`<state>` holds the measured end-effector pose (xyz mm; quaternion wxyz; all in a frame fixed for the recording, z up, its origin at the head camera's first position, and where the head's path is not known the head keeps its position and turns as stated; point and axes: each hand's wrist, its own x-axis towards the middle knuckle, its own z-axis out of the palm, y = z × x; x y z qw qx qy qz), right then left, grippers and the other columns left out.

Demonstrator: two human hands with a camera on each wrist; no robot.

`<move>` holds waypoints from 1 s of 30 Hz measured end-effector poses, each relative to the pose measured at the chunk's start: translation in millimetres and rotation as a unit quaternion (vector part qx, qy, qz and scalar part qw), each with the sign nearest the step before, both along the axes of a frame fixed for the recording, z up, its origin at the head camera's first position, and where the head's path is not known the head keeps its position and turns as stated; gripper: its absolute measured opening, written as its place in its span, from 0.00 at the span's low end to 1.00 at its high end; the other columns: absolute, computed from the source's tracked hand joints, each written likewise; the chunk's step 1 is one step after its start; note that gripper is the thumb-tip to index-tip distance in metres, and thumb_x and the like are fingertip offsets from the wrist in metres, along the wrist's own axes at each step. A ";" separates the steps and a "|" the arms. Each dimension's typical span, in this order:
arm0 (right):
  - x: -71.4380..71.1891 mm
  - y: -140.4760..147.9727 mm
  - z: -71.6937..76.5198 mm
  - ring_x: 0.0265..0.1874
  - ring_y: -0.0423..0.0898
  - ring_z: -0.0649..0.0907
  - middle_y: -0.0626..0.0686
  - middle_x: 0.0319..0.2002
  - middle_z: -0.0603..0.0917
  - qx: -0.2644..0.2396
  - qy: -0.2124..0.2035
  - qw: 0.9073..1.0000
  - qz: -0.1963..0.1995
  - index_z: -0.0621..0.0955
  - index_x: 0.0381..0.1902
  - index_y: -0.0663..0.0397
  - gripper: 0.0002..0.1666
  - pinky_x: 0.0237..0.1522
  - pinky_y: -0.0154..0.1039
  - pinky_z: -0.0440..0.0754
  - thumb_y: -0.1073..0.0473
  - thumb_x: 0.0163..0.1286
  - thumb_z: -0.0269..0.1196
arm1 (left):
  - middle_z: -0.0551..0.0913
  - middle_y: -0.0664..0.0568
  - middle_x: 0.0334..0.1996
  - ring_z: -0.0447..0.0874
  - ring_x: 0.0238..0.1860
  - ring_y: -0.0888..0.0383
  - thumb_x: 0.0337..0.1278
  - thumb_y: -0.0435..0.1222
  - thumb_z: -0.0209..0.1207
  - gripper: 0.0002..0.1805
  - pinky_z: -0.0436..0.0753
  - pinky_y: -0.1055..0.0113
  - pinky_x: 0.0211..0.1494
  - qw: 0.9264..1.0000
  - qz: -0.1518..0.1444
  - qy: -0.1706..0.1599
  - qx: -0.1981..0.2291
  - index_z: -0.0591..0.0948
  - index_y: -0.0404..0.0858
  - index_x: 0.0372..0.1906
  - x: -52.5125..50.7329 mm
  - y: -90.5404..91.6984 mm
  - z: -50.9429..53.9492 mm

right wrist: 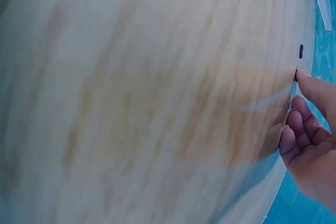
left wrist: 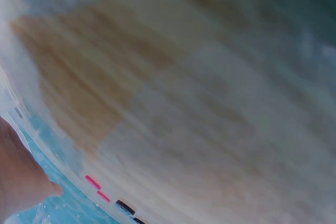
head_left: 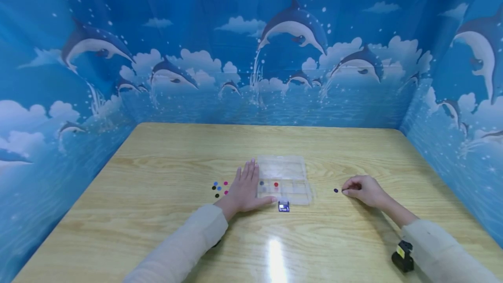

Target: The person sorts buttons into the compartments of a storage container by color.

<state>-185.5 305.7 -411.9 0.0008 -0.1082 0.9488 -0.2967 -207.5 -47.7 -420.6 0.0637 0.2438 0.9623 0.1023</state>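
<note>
A clear plastic box (head_left: 281,168) with compartments lies with its lid open in the middle of the table. One red disc (head_left: 276,184) and one grey-blue disc (head_left: 262,183) are inside it. My left hand (head_left: 244,189) rests along the box's left side, fingers straight, thumb reaching across the near edge. To the right of the box, my right hand (head_left: 364,190) pinches a small dark disc (right wrist: 296,75) between thumb and fingertips, low at the tabletop; the fingers partly hide it. Another dark purple disc (head_left: 335,190) lies just left of those fingertips.
Left of my left hand lie several loose discs: blue (head_left: 215,183), pink (head_left: 225,183) and black (head_left: 217,195). A small blue-and-white piece (head_left: 284,207) sits at the box's near edge. A dolphin-printed curtain (head_left: 220,112) borders the wooden table (head_left: 177,143) at the back and sides.
</note>
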 end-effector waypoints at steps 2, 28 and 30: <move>0.0 -0.3 0.0 0.23 0.32 0.70 0.49 0.27 0.82 0.000 -0.002 1.000 -0.001 0.83 0.30 0.59 0.02 0.25 0.29 0.70 0.65 0.58 0.65 | 0.33 0.40 0.74 0.33 0.74 0.44 0.52 0.70 0.41 0.58 0.41 0.49 0.75 1.000 0.000 0.001 0.001 0.41 0.31 0.72 0.2 -0.1 0.2; 0.4 0.0 -3.1 0.25 0.37 0.69 0.49 0.27 0.80 0.007 -0.023 0.999 -0.042 0.81 0.29 0.58 0.04 0.26 0.30 0.67 0.63 0.63 0.61 | 0.34 0.40 0.74 0.33 0.74 0.44 0.52 0.70 0.42 0.57 0.42 0.49 0.75 1.000 0.001 0.000 -0.002 0.41 0.31 0.72 -0.6 0.7 0.2; 0.3 0.6 -2.9 0.25 0.37 0.70 0.49 0.28 0.80 0.006 -0.024 0.999 -0.042 0.81 0.29 0.58 0.05 0.26 0.30 0.67 0.63 0.64 0.60 | 0.34 0.40 0.74 0.33 0.74 0.45 0.52 0.70 0.42 0.57 0.41 0.49 0.75 1.000 0.001 -0.001 -0.003 0.41 0.31 0.72 0.1 0.8 1.3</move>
